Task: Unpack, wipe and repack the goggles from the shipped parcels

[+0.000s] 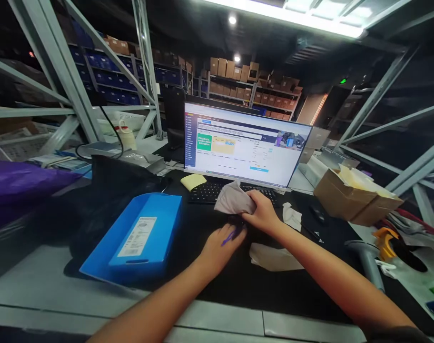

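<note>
My right hand (262, 210) is closed on a pale grey, crumpled wrapper (233, 199), held up in front of the keyboard (205, 192). Just below it, my left hand (222, 245) has its fingers curled over the black mat. A purple strip (230, 235) shows at those fingers, with something dark by the fingertips that I cannot make out. Under my right forearm lies a flat, pale paper piece (274, 257). A blue bin (154, 238) with a white printed label (137, 237) stands to the left of my left hand.
Behind the keyboard stands a lit monitor (245, 147). A yellow pad (193, 181) lies left of the keys. To the right are a white scrap (291, 216), a mouse (319, 214), a cardboard box (358, 195) and a grey-handled device (369, 262). A purple bag (24, 186) sits far left.
</note>
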### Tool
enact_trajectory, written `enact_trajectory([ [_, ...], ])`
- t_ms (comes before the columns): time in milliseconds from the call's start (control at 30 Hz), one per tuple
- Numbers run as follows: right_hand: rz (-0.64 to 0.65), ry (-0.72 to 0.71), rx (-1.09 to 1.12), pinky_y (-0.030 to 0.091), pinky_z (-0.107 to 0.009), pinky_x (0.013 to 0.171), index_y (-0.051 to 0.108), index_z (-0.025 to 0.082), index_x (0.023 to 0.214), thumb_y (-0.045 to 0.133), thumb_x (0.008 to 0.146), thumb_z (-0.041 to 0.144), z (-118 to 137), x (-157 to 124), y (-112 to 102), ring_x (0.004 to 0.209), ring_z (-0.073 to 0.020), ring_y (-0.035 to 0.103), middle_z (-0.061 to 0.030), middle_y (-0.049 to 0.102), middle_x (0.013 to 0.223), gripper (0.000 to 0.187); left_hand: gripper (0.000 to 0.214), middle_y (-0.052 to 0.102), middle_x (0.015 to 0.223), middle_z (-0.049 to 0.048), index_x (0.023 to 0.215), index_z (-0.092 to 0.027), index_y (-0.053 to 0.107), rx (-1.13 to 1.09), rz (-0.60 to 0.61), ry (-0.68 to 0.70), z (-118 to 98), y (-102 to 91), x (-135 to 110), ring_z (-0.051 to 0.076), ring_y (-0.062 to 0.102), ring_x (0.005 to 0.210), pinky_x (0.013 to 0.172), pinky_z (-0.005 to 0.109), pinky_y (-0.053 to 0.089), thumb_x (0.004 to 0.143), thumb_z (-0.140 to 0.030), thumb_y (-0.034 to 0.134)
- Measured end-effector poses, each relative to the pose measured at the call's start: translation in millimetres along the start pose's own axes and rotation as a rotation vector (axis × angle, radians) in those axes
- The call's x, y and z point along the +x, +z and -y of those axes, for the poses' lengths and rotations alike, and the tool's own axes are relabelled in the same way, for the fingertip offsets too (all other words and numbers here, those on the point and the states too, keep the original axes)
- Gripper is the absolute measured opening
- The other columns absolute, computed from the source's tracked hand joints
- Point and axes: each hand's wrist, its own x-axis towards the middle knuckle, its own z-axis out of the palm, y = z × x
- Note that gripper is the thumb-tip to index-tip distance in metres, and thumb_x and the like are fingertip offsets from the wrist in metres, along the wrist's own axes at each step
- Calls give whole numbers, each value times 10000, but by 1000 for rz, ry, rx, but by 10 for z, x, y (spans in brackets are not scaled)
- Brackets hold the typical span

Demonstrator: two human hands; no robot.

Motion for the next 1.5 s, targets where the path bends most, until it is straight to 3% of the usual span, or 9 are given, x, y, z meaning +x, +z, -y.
enact_trajectory([
  [100,24,62,-60,478,-383,830,615,161,1021,635,649,225,-193,63,-15,897,-260,610,-92,675,991,377,619,629,1198,102,1466,-251,359,-42,-15,-36,12,32,12,236,620,1104,847,353,555,906,3,424],
  [200,53,95,-93,478,-407,857,628,154,1064,655,678,261,-171,100,-50,924,-278,621,-107,684,1021,401,586,627,1173,114,1425,-181,379,-86,-21,-88,27,78,9,238,623,1088,890,380,554,878,24,421],
  [400,213,82,-20,454,-408,961,612,187,1222,672,661,203,-46,-298,26,1074,-284,620,-109,675,1196,565,356,626,1096,127,1236,-136,475,-132,-26,-192,21,101,-78,270,616,1069,879,422,567,898,-31,433],
  [600,315,239,116,433,-283,651,687,162,807,636,549,109,-333,-312,-86,676,-189,567,4,661,724,269,354,620,1117,98,1211,-175,524,-151,-27,-177,48,69,-30,248,599,1118,980,423,539,900,-18,468],
  [867,91,440,515,456,-332,805,662,185,994,620,589,216,-456,-233,-92,845,-217,588,-20,681,909,408,262,615,955,41,1014,-203,606,-146,36,-140,27,1,10,214,614,988,1054,447,501,893,-1,493],
  [1033,-151,597,746,435,-305,685,609,204,909,633,591,313,-555,-299,-140,727,-195,558,-8,628,784,337,257,643,956,50,933,-202,598,-194,69,-104,31,31,26,210,631,985,1058,453,498,883,11,463],
  [1233,-282,689,901,426,-289,645,594,222,866,683,577,288,-606,-394,-200,675,-169,535,5,607,762,309,624,581,1387,125,1302,-134,498,-340,161,-53,82,59,57,239,518,1317,1168,459,395,718,79,439],
  [1300,-292,696,924,424,-280,642,604,223,883,709,571,272,-595,-425,-189,683,-165,536,9,606,773,333,659,566,1410,133,1308,-127,499,-379,217,-63,89,57,81,247,501,1338,1169,476,385,685,80,441],
  [1500,-319,683,946,438,-280,682,617,226,954,747,572,242,-588,-463,-132,750,-172,556,12,628,851,404,376,671,962,81,963,-160,625,-369,268,-52,140,-5,158,238,617,1024,1139,472,393,715,67,458],
])
